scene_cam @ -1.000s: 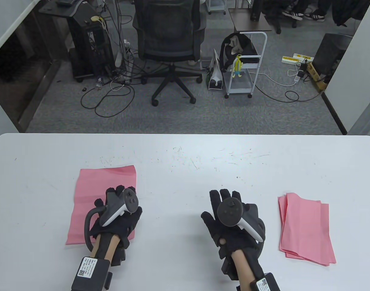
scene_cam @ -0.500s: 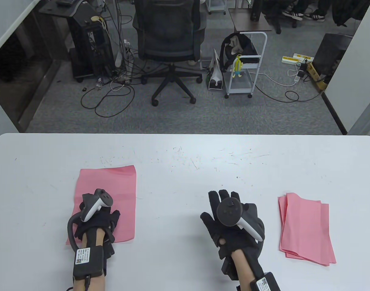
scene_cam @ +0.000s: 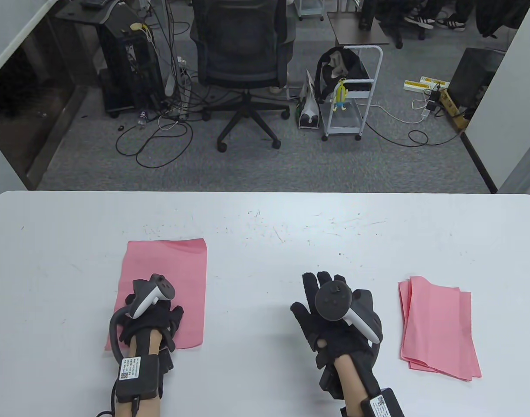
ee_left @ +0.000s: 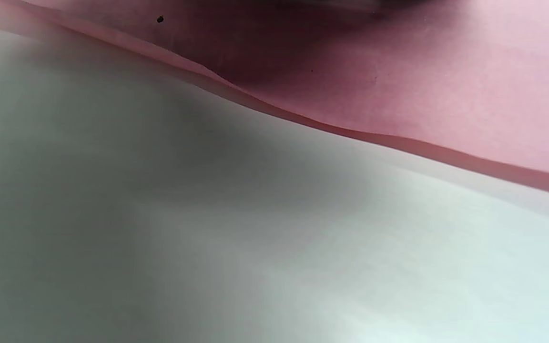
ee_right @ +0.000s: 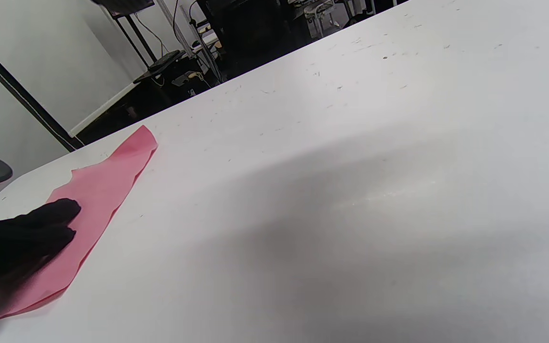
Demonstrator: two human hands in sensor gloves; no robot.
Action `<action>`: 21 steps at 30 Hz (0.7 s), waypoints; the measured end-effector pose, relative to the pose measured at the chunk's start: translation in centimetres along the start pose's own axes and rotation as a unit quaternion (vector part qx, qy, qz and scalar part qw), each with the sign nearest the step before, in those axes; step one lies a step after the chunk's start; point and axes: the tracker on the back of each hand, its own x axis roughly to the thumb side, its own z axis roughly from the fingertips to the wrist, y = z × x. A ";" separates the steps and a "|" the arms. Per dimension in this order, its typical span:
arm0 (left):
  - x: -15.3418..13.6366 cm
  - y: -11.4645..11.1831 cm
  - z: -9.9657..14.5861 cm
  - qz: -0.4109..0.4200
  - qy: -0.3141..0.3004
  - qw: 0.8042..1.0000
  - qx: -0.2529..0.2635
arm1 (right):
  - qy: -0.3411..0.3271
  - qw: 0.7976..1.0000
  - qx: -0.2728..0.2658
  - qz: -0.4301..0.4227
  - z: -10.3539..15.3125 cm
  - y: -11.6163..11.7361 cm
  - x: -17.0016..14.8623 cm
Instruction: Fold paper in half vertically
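A pink paper sheet [scene_cam: 169,269] lies flat on the white table [scene_cam: 265,217], left of centre. My left hand [scene_cam: 160,310] rests on the sheet's near half, fingers on top of it. The right wrist view shows those fingers [ee_right: 41,224] lying on the paper [ee_right: 107,186]. The left wrist view shows only the paper's near edge [ee_left: 398,95], slightly wavy, against the table. My right hand [scene_cam: 317,295] lies on the bare table with fingers spread and holds nothing.
A stack of pink sheets [scene_cam: 438,328] lies at the right, a little fanned out. Beyond the table's far edge are an office chair [scene_cam: 243,56], a white cart [scene_cam: 351,95] and cables on the floor.
My left hand moved from the sheet's right edge to its left part, then hand and sheet slid a little to the right. The right hand barely moved.
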 end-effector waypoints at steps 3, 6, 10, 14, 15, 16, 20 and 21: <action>2.1 -0.6 0.7 -0.016 -0.014 1.000 0.000 | 0.002 1.000 0.000 0.001 0.0 0.0 -0.1; 4.1 -1.3 1.4 -0.029 -0.019 0.999 0.003 | 0.003 1.000 0.001 0.001 0.0 0.0 -0.1; 6.9 -2.3 2.5 -0.042 -0.035 0.998 -0.001 | 0.003 1.000 0.003 0.001 0.0 0.1 -0.1; 9.6 -3.4 3.7 -0.054 -0.056 0.997 -0.003 | 0.004 1.000 0.005 0.000 0.0 0.1 -0.1; 10.4 -3.8 4.1 -0.060 -0.061 0.996 -0.002 | 0.005 1.000 0.006 0.000 -0.1 0.1 -0.1; 11.1 -4.1 4.4 -0.067 -0.063 0.996 0.001 | 0.005 1.000 0.007 0.000 -0.1 0.1 -0.1; 14.3 -5.6 6.0 -0.089 -0.090 0.992 -0.001 | 0.009 1.000 0.007 0.000 -0.1 0.1 -0.2; 15.1 -6.1 6.6 -0.095 -0.099 0.991 -0.002 | 0.011 1.000 0.007 0.000 -0.1 0.1 -0.3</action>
